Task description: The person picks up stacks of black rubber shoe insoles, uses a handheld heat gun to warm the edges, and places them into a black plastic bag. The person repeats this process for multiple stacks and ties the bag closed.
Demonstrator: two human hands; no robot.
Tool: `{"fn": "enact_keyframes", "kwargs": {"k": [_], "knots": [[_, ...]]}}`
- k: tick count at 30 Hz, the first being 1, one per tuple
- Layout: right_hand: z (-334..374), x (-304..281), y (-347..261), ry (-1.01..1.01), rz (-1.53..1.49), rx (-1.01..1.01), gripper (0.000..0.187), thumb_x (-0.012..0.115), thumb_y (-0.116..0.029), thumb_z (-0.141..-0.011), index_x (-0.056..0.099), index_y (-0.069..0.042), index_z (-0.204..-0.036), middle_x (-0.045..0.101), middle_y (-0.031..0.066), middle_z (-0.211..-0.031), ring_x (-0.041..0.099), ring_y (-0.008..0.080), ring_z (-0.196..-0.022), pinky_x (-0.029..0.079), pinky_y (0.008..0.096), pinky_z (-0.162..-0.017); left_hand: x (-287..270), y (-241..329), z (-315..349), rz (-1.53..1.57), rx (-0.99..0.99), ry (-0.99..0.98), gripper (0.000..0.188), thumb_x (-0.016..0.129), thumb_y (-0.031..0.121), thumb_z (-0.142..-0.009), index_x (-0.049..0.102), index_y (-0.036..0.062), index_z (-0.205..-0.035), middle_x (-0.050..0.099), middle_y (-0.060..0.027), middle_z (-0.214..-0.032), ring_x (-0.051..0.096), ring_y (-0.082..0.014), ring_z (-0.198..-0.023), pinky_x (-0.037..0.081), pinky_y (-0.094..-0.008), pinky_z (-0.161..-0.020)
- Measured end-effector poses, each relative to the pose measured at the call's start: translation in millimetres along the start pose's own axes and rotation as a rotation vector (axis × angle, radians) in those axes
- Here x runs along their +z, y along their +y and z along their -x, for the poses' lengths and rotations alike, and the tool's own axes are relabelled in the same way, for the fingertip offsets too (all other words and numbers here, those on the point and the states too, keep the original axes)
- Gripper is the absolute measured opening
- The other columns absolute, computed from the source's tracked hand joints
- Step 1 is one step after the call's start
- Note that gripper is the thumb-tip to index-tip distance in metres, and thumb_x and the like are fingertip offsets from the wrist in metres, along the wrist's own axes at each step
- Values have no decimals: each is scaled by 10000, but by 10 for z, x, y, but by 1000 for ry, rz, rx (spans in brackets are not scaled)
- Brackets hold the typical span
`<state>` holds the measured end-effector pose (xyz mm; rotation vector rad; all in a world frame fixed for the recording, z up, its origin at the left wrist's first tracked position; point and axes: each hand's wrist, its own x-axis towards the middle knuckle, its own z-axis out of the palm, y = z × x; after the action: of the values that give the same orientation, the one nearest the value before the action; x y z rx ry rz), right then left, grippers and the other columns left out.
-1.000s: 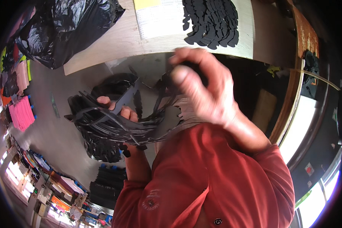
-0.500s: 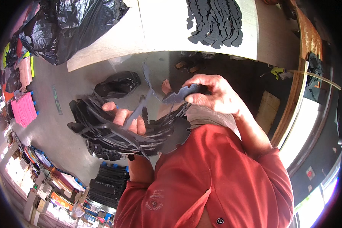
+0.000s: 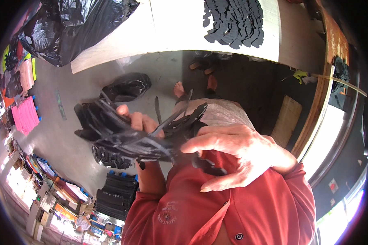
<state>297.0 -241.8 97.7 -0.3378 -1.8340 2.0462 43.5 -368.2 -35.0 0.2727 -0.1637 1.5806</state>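
A loose bundle of thin black cut pieces [image 3: 110,134], curved and strip-like, hangs in front of my red shirt. My left hand [image 3: 142,121] is closed round it from above, and some strips stick up past the fingers. At the bundle's right end, my right hand [image 3: 239,149] has its thumb and fingers spread apart. Dark ends of the pieces lie between and behind those fingers, blurred by motion. No piece is plainly gripped by that hand.
Rows of similar black pieces [image 3: 235,24] lie on the pale table [image 3: 171,34] ahead, with a black plastic bag [image 3: 69,28] at its left. Another black bag [image 3: 126,86] sits on the floor. Stacked black cloth [image 3: 116,195] and a pink stack [image 3: 25,115] stand leftward.
My right hand has come down and toward the bundle, its fingers opening. The dark piece it pinched up high is no longer there. The left hand still holds the bundle.
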Motion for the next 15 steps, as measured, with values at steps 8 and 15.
{"fn": "enact_keyframes", "kwargs": {"k": [8, 15], "knots": [[-309, 50, 312, 254, 386, -105, 504, 906, -138, -784, 667, 3, -1204, 612, 63, -801, 606, 188, -683, 489, 304, -608, -45, -34, 306, -275, 49, 490, 759, 756, 271, -867, 448, -76, -1468, 536, -275, -1454, 579, -393, -1297, 466, -524, -1124], [-371, -93, 437, 272, 704, -359, 332, 893, -274, -752, 744, -33, -926, 609, 70, -920, 605, 285, -861, 520, 412, -753, 149, -20, 81, -549, -86, 663, 807, 690, 446, -855, 467, -31, -1467, 578, -193, -1435, 575, -349, -1304, 451, -505, -1132]]}}
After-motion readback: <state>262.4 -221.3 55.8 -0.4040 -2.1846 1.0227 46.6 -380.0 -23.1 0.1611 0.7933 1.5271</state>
